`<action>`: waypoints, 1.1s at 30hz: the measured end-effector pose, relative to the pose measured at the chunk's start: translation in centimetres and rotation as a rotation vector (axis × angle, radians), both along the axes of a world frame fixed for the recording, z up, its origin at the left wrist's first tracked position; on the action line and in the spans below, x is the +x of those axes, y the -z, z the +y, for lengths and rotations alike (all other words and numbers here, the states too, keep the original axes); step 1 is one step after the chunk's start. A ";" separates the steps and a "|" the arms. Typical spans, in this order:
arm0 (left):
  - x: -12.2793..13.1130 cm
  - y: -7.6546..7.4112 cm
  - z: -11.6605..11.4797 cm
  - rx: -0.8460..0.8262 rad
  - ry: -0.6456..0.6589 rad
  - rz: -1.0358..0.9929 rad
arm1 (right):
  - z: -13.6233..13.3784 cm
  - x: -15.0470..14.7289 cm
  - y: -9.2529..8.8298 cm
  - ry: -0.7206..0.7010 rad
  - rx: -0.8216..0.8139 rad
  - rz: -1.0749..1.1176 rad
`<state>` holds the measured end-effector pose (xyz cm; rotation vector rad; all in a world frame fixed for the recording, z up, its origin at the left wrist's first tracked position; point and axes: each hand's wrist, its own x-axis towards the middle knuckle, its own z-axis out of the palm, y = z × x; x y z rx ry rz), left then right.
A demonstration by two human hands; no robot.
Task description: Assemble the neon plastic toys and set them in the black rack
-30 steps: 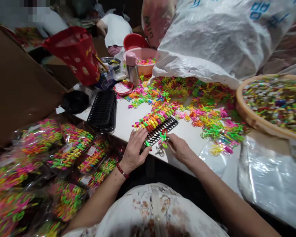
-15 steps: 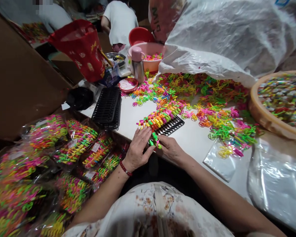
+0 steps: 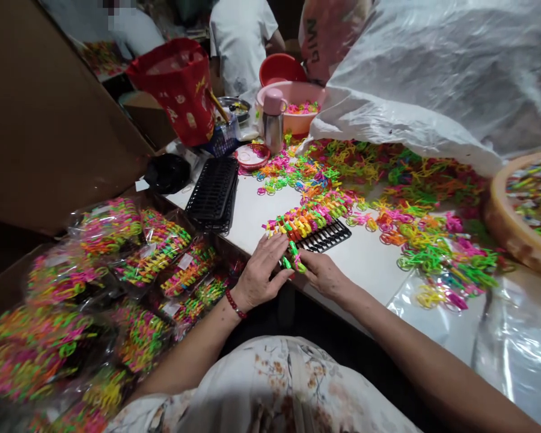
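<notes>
A black slotted rack (image 3: 325, 236) lies on the white table (image 3: 252, 216), its far rows filled with bright plastic rings (image 3: 309, 216). My left hand (image 3: 262, 273) lies flat on the rack's near end, fingers stretched out. My right hand (image 3: 321, 273) is beside it, fingers pinched on a few green and pink rings (image 3: 294, 257) at the rack's near edge. A loose heap of coloured rings (image 3: 415, 222) spreads over the table beyond the rack.
A stack of empty black racks (image 3: 213, 195) lies at left. Bagged filled racks (image 3: 130, 258) fill a box below the table edge. A large plastic sack (image 3: 433, 78), a round basket of rings (image 3: 523, 216), a pink basin (image 3: 297, 114), a flask (image 3: 273, 120) and a red bag (image 3: 180, 90) stand behind. Another person (image 3: 241, 42) sits beyond.
My right hand has carried the rings from the rack's right side to its near end, close to my left hand. The view has shifted left.
</notes>
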<state>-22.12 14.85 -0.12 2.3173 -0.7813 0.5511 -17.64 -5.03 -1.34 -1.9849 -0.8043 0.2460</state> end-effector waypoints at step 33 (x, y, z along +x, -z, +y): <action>-1.2 1.7 0.1 -0.296 -0.386 -0.067 | 1.3 -1.8 1.5 0.325 0.188 0.119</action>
